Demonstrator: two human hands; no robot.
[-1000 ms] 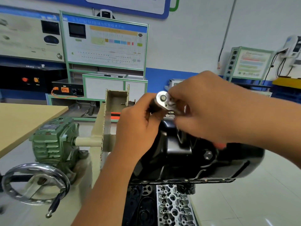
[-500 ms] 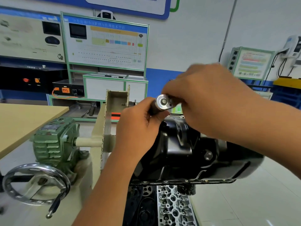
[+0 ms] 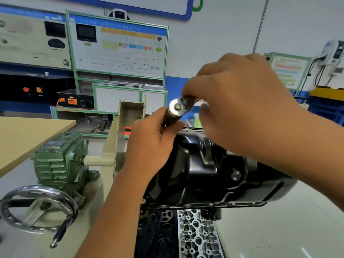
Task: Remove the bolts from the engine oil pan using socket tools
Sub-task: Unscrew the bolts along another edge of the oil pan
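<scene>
My left hand (image 3: 149,144) grips the dark socket bar (image 3: 170,119) below the shiny ratchet head (image 3: 177,108) — my right hand (image 3: 240,108) pinches the ratchet's far side with curled fingers. The tool stands just above the black oil pan (image 3: 201,164), near its back edge. A green gearbox (image 3: 57,161) and its handwheel (image 3: 37,209) sit to the left.

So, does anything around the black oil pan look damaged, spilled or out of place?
Nothing stands out. The black metal oil pan looks undented with no oil visible on it, the left hand grips the dark socket tool shaft, and the right hand pinches its silver ratchet head.
</scene>
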